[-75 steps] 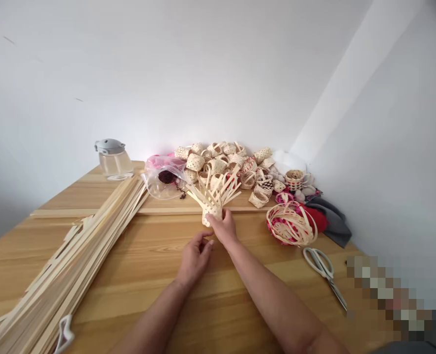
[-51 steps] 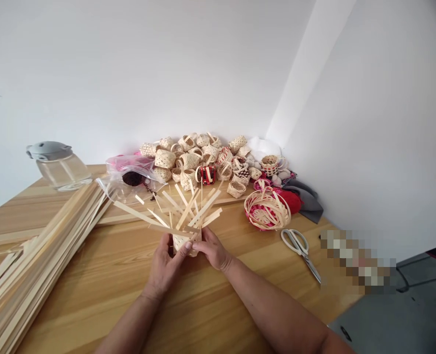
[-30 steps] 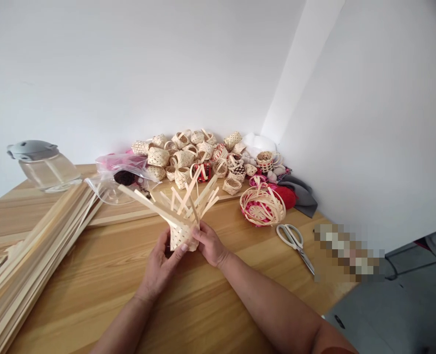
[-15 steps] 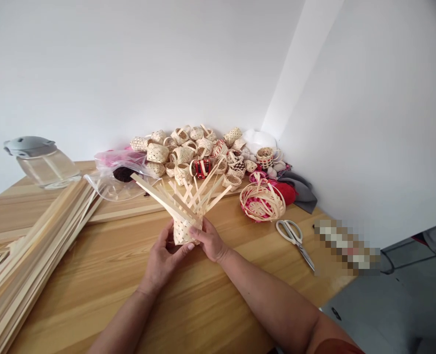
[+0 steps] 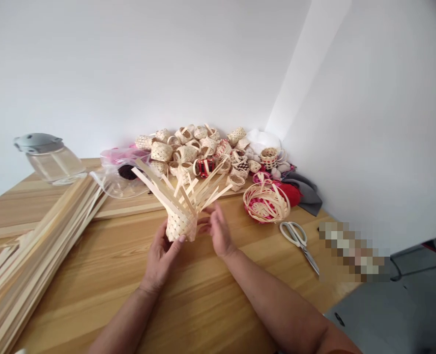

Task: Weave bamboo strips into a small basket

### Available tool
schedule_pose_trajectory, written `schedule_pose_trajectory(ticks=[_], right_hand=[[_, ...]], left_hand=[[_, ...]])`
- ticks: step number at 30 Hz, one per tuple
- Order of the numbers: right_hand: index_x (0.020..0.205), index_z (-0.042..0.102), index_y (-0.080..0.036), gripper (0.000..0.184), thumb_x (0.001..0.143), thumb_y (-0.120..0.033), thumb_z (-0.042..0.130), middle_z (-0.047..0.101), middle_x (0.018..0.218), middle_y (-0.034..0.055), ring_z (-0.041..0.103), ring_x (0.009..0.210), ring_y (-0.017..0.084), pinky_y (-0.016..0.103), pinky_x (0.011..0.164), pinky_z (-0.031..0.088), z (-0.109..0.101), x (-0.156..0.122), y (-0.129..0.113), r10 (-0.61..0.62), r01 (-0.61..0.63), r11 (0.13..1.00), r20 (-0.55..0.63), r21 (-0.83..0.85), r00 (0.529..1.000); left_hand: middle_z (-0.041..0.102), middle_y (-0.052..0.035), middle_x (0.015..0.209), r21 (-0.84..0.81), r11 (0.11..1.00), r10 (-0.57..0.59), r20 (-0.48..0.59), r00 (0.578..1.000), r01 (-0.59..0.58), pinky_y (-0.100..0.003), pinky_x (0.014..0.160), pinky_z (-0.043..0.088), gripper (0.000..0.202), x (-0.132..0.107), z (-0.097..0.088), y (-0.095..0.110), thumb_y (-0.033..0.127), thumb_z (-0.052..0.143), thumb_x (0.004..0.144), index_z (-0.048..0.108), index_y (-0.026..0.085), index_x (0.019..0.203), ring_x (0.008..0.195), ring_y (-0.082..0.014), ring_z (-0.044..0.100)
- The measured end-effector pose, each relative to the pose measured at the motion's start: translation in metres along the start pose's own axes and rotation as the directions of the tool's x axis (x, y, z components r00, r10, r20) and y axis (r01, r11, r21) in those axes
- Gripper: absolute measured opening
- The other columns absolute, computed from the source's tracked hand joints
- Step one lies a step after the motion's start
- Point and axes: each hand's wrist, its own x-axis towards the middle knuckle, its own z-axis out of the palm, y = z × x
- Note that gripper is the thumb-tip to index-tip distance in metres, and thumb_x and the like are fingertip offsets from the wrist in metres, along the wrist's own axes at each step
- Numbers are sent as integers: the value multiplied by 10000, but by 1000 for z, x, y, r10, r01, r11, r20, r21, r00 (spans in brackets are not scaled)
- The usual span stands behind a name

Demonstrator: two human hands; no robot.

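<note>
A small woven basket [image 5: 181, 225] of pale flat strips stands above the middle of the table, its loose strip ends fanning upward. My left hand [image 5: 162, 255] grips it from the left and below, with the thumb along its lower front. Just right of the basket is my right hand [image 5: 220, 231], fingers apart and stretched toward the weave. Its fingertips lie close behind the basket's right side; whether they touch it I cannot tell.
Long flat strips [image 5: 44, 255] lie at the left. Behind are a lidded jug [image 5: 53, 160], a clear plastic bag [image 5: 114, 187] and many small finished baskets [image 5: 184, 153]. A round pink-based basket [image 5: 266, 202] and scissors [image 5: 299, 243] are at the right, by a blurred-out patch.
My right hand has let go of the basket and moved away to the right, its fingers opening. The left hand still holds the basket, which has shifted slightly left. The view has shifted slightly.
</note>
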Motion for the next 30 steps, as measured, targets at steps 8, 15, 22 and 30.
schedule_pose_trajectory(ticks=[8, 15, 22, 30], right_hand=[[1047, 651, -201, 497, 847, -656, 640, 662, 896, 30, 578, 549, 105, 229, 439, 407, -2, 5, -9, 37, -63, 987, -176, -146, 984], [1264, 603, -238, 517, 813, -391, 803, 687, 1244, 75, 645, 1102, 249, 334, 840, 535, 20, -24, 1, 53, -1, 971, 213, -238, 976], [1114, 686, -214, 336, 838, -389, 770, 743, 1040, 37, 676, 921, 211, 327, 786, 543, 8, -6, 6, 236, -267, 954, 212, 134, 948], [1114, 702, -195, 307, 876, -389, 689, 762, 1058, 60, 694, 896, 200, 283, 645, 548, -11, 8, -6, 368, -426, 833, 221, 354, 903]], left_hand=[[592, -144, 1389, -28, 1000, 11, -59, 998, -13, -415, 1014, 526, 706, 3, 1, -4, 462, 747, 823, 433, 203, 1400, 1261, -291, 595], [555, -129, 1385, 121, 992, 41, 47, 998, -46, -329, 819, 580, 787, -1, 0, -3, 398, 794, 792, 373, 257, 1441, 1141, -258, 640], [490, -110, 1414, 138, 990, 22, 113, 993, -38, -325, 811, 573, 697, -2, 0, 2, 417, 725, 861, 386, 294, 1458, 1041, -201, 635], [540, -118, 1350, 139, 990, -8, 109, 994, -7, -344, 810, 553, 677, -1, -2, -6, 446, 692, 882, 383, 280, 1461, 975, -184, 628]])
